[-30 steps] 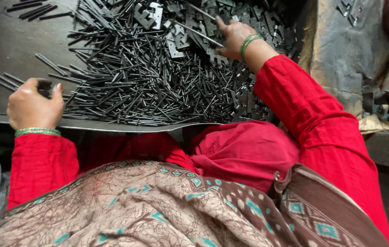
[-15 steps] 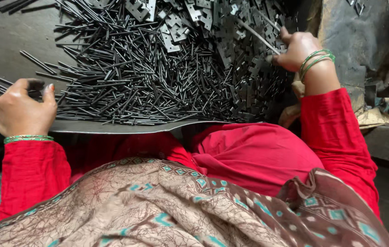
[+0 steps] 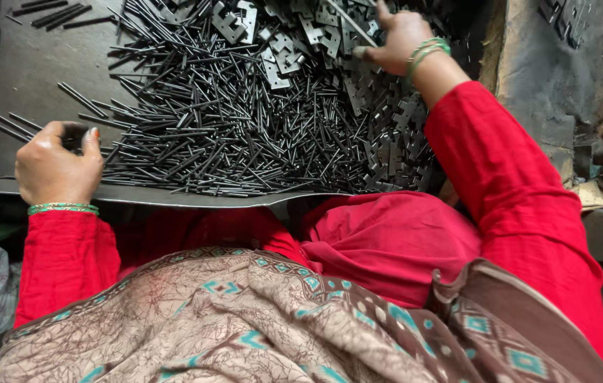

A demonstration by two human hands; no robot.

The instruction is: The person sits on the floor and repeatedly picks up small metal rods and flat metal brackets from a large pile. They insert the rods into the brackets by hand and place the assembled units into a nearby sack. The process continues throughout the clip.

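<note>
Pins (image 3: 230,135) lie heaped on a dark metal tray (image 3: 31,78), just beyond both hands. The left hand (image 3: 56,167) rests at the near rim, fingers curled around a small dark bundle. Farther off, the right hand (image 3: 397,39) pinches a pin above the flat hinge plates (image 3: 386,142). Past it stands a worn, stained wall (image 3: 550,71).
</note>
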